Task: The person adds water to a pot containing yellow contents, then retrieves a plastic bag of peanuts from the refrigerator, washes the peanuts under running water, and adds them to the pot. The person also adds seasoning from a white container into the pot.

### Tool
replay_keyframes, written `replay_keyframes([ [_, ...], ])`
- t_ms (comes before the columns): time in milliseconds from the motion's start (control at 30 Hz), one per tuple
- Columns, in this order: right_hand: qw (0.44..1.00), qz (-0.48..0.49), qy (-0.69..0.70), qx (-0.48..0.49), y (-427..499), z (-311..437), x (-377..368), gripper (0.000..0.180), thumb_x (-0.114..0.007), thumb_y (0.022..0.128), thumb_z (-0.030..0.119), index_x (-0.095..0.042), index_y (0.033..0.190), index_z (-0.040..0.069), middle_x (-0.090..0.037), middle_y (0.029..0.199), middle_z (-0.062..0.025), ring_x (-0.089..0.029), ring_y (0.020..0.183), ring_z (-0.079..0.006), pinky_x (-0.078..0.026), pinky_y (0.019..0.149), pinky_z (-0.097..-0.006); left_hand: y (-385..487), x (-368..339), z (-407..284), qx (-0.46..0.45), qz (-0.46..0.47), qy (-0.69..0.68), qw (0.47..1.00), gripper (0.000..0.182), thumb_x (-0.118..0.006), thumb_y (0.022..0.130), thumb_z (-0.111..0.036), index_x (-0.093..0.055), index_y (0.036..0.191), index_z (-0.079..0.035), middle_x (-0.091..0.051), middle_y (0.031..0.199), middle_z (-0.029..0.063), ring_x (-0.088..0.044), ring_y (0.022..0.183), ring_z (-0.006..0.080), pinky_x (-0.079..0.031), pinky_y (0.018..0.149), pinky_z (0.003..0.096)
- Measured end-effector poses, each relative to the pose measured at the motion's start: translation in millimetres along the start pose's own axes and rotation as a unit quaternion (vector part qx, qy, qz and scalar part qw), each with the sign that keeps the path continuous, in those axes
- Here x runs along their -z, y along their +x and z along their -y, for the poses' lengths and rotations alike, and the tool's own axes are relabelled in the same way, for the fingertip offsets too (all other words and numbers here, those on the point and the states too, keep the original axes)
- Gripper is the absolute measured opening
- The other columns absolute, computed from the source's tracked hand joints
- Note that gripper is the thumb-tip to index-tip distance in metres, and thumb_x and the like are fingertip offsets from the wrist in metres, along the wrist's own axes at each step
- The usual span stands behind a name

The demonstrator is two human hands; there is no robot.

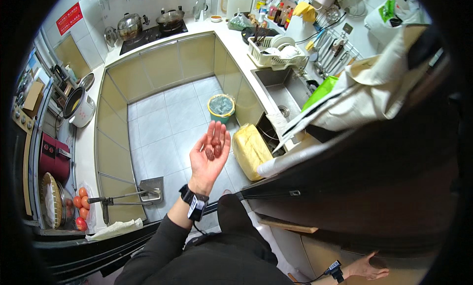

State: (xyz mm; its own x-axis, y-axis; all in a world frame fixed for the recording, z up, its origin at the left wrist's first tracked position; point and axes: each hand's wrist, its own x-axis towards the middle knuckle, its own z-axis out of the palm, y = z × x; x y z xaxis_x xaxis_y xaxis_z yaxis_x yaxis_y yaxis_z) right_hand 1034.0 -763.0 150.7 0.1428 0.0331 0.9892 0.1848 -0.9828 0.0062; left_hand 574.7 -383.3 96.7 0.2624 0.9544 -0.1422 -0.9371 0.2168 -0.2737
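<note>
My left hand [208, 157] is held palm up over the floor, fingers extended. Several wrinkled reddish-brown dried fruits, like red dates [209, 154], rest in its palm. My right hand [367, 267] is far off at the lower right, its thumb and fingers apart beside a tan, wood-coloured surface [329, 261]. A dark patch shows between its thumb and fingers; whether it is a shadow or an opening cannot be told. Both wrists wear black bands with small devices. Beyond the left fingertips stands a green bin [221, 106] with a yellow rim and a plastic liner.
A yellow wrapped bundle [251, 152] stands on the floor right of my left hand. A dark sliding-door frame [147, 231] crosses in front of me. Tomatoes [83, 202] and a rice cooker [80, 107] sit on the left counter; a dustpan [152, 189] lies below.
</note>
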Motion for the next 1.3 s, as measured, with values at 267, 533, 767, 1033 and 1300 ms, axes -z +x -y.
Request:
replay_keyframes([
  [267,0.983,-0.107,0.145,0.038,15.4,105.0,2.2,0.075,-0.067,0.087,0.040,-0.037,0.139,-0.005,-0.043,0.138,-0.0180,-0.045,0.125,-0.0322,-0.037,0.105,-0.0419,166.8,-32.6,7.4,0.040,-0.015,0.020,0.999,0.037,-0.042,0.093,-0.008,-0.058,0.125,0.001,-0.060,0.127,0.0146,-0.053,0.124,0.0261,-0.039,0.109,0.0411],
  [533,0.952,-0.077,0.297,-0.015,19.4,279.5,81.8,0.066,-0.058,0.091,0.033,-0.036,0.139,-0.008,-0.046,0.136,-0.0199,-0.046,0.124,-0.0327,-0.035,0.108,-0.0411,318.3,-38.0,39.3,0.176,-0.044,0.000,0.983,0.036,-0.040,0.096,-0.012,-0.054,0.127,0.002,-0.059,0.127,0.0145,-0.052,0.122,0.0272,-0.038,0.110,0.0421],
  [767,0.708,-0.041,0.683,-0.174,18.5,436.5,189.8,0.059,-0.050,0.095,0.027,-0.035,0.139,-0.010,-0.048,0.135,-0.0215,-0.048,0.124,-0.0332,-0.034,0.110,-0.0405,458.4,-33.5,33.7,0.363,-0.135,0.039,0.921,0.040,-0.038,0.096,-0.011,-0.051,0.132,0.000,-0.057,0.131,0.0141,-0.051,0.124,0.0266,-0.038,0.110,0.0429],
  [1033,0.317,0.275,0.800,-0.429,12.7,638.8,122.7,0.059,-0.029,0.101,0.027,-0.021,0.144,-0.012,-0.023,0.153,-0.0262,-0.019,0.144,-0.0356,-0.019,0.118,-0.0463,599.8,-0.4,54.4,0.529,-0.184,0.162,0.812,0.023,-0.047,0.097,-0.013,-0.060,0.110,0.000,-0.064,0.088,0.0107,-0.061,0.082,0.0228,-0.053,0.081,0.0386],
  [1300,0.021,0.124,0.734,-0.667,-94.3,752.0,-81.2,0.067,-0.045,0.101,0.033,-0.020,0.145,-0.012,-0.025,0.152,-0.0243,-0.023,0.143,-0.0322,-0.021,0.119,-0.0404,655.7,93.3,106.6,0.597,-0.254,0.270,0.712,0.023,-0.048,0.099,-0.015,-0.060,0.087,0.000,-0.060,0.076,0.0068,-0.059,0.071,0.0203,-0.054,0.070,0.0333],
])
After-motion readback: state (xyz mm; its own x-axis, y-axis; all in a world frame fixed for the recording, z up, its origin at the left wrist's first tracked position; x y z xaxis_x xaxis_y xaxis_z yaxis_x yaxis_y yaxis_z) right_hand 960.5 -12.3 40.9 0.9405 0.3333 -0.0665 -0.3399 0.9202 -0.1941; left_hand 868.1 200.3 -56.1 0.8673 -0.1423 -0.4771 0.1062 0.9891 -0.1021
